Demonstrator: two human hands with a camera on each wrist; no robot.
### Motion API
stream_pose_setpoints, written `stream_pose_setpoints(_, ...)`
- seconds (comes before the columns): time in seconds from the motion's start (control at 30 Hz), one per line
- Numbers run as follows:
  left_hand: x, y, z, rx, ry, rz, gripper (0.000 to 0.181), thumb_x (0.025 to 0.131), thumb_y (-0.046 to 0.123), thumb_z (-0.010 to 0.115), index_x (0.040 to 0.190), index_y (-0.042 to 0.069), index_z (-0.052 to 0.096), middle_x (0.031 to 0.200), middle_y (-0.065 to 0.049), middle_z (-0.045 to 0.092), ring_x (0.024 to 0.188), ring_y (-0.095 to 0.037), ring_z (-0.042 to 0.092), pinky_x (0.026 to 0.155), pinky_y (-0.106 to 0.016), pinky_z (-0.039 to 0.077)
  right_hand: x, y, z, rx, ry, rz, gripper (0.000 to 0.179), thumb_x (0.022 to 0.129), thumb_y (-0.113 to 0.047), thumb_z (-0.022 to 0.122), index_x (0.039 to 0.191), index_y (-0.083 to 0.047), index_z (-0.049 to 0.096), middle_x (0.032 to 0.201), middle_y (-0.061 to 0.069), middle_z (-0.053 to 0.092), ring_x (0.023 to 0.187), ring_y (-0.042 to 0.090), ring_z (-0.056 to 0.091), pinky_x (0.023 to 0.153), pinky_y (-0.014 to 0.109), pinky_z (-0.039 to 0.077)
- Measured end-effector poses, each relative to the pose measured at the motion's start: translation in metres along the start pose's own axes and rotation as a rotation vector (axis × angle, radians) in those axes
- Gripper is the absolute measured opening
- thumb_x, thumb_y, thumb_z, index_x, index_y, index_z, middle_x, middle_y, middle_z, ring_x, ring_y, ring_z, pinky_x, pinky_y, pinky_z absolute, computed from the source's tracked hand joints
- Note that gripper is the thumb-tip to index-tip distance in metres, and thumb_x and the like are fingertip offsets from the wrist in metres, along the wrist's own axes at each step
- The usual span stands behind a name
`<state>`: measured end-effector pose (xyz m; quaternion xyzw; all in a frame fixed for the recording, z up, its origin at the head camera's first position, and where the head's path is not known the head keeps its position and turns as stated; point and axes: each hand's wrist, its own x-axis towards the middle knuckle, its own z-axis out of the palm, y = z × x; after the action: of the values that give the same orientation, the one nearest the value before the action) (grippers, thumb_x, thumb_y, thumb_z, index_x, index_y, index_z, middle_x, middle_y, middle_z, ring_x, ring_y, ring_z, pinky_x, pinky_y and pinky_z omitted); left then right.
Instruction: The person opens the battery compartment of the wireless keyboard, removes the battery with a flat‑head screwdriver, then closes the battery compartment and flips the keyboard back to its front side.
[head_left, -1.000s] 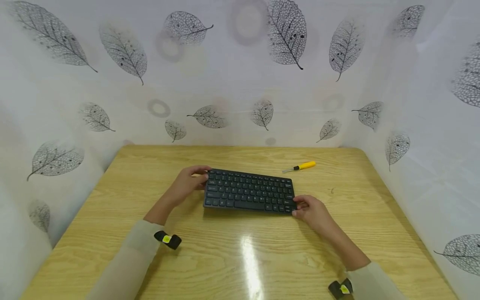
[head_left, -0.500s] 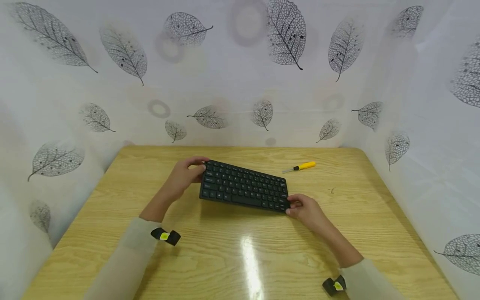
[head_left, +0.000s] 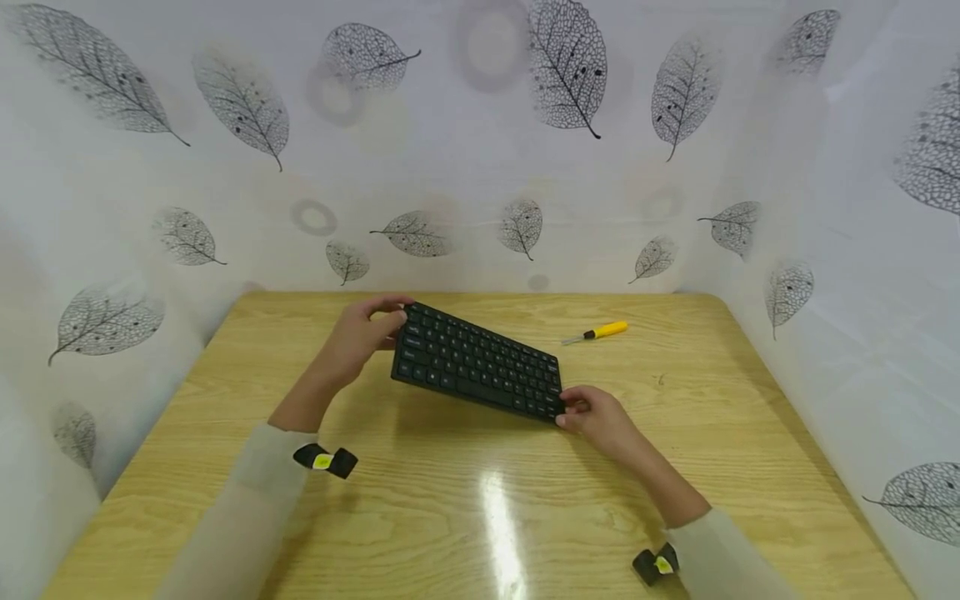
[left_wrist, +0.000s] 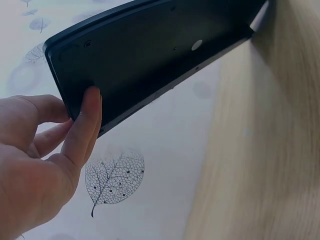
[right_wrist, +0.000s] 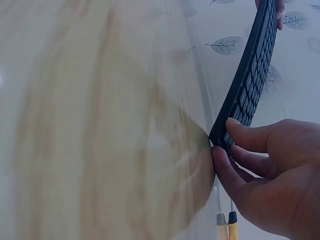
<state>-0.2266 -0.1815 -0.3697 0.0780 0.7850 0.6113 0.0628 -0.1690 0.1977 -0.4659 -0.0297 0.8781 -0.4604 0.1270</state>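
Note:
A black keyboard (head_left: 480, 358) slants over the table, its left end raised and its right end low, keys toward the head camera. My left hand (head_left: 358, 340) grips the upper left corner; in the left wrist view its fingers (left_wrist: 90, 112) reach onto the dark underside (left_wrist: 135, 60), where a pale round spot shows. At the lower right corner my right hand (head_left: 600, 421) pinches the keyboard. From the right wrist view, the thumb (right_wrist: 245, 134) lies on the key side, and that corner is at or very near the tabletop.
Behind the keyboard, on the right, a screwdriver (head_left: 606, 331) with a yellow handle lies on the wooden table (head_left: 420, 508). White cloth (head_left: 465, 167) with leaf prints hangs around the back and sides.
The left hand has lifted the keyboard's left end higher, so it tilts more steeply. Both hands and the keyboard have shifted somewhat left. The screwdriver stays in place.

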Motion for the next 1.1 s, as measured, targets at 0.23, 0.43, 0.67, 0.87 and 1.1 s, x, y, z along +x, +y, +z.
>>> stream_pose_setpoints(0.23,0.000,0.008,0.002,0.029,0.040,-0.003,0.036,0.103,0.018,0.052,0.136,0.005,0.060,0.125,-0.017,0.053,0.096,-0.021,0.064,0.082,-0.030,0.060,0.002,-0.001,0.004,0.014,0.001,-0.023,0.038,0.093,-0.011,0.073,0.129,-0.003,0.063,0.119,0.015,0.064,0.102,0.023,0.062,0.081,0.031,0.054)
stream_pose_setpoints(0.43,0.000,0.014,0.002,0.035,0.055,0.015,0.035,0.103,0.021,0.053,0.134,0.007,0.062,0.124,-0.016,0.053,0.097,-0.022,0.063,0.081,-0.028,0.060,0.001,-0.002,0.005,0.033,-0.018,-0.051,0.038,0.094,-0.010,0.071,0.130,-0.001,0.062,0.120,0.016,0.064,0.102,0.022,0.063,0.081,0.033,0.055)
stream_pose_setpoints(0.67,-0.002,0.028,0.006,0.011,0.071,0.056,0.036,0.104,0.024,0.055,0.135,0.007,0.062,0.125,-0.014,0.058,0.094,-0.019,0.068,0.080,-0.028,0.060,0.002,-0.007,0.009,0.038,-0.047,-0.071,0.039,0.096,-0.014,0.070,0.131,-0.001,0.062,0.118,0.015,0.066,0.102,0.023,0.064,0.081,0.035,0.056)
stream_pose_setpoints(0.87,-0.005,0.039,0.007,0.012,0.088,0.077,0.037,0.104,0.023,0.056,0.136,0.008,0.063,0.130,-0.015,0.061,0.095,-0.017,0.070,0.081,-0.027,0.060,0.003,-0.013,0.016,0.034,-0.070,-0.070,0.042,0.097,-0.021,0.070,0.134,-0.004,0.061,0.122,0.013,0.065,0.106,0.024,0.063,0.083,0.037,0.056)
stream_pose_setpoints(1.1,-0.006,0.053,0.012,0.002,0.088,0.099,0.038,0.103,0.026,0.058,0.136,0.010,0.064,0.129,-0.015,0.058,0.090,-0.016,0.072,0.080,-0.026,0.059,0.005,-0.018,0.022,0.038,-0.078,-0.067,0.043,0.096,-0.025,0.071,0.134,-0.007,0.062,0.122,0.010,0.066,0.108,0.023,0.063,0.086,0.038,0.055)
